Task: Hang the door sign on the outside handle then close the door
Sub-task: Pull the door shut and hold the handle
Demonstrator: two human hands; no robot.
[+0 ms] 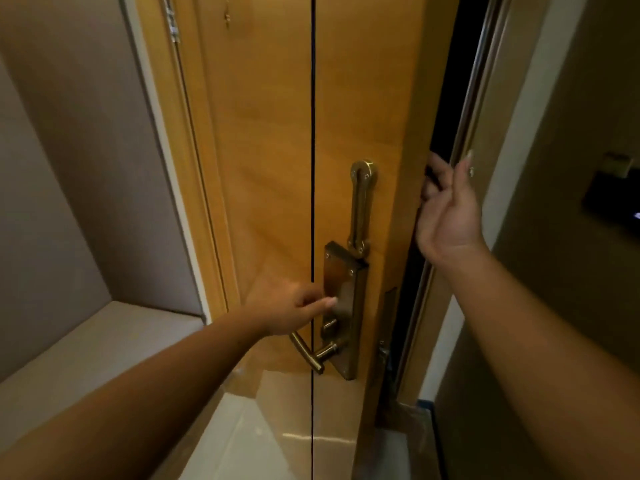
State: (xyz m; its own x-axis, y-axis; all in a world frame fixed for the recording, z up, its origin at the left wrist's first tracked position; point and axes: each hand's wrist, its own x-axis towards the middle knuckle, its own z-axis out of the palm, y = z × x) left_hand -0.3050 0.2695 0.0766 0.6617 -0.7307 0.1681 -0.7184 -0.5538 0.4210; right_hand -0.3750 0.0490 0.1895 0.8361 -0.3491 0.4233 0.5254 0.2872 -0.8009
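The door sign was out of sight. The right hand point(446, 216) curled its fingers behind the edge of the tan wooden door point(263, 168), which looked heavy; their grip was unclear. The left hand point(287, 310), loosely curled, sat at the brass lever handle point(306, 353), probably the best hold.

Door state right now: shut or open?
Open, ajar. A dark gap shows between the door and the frame; the right hand hooks its fingers round the door's free edge.
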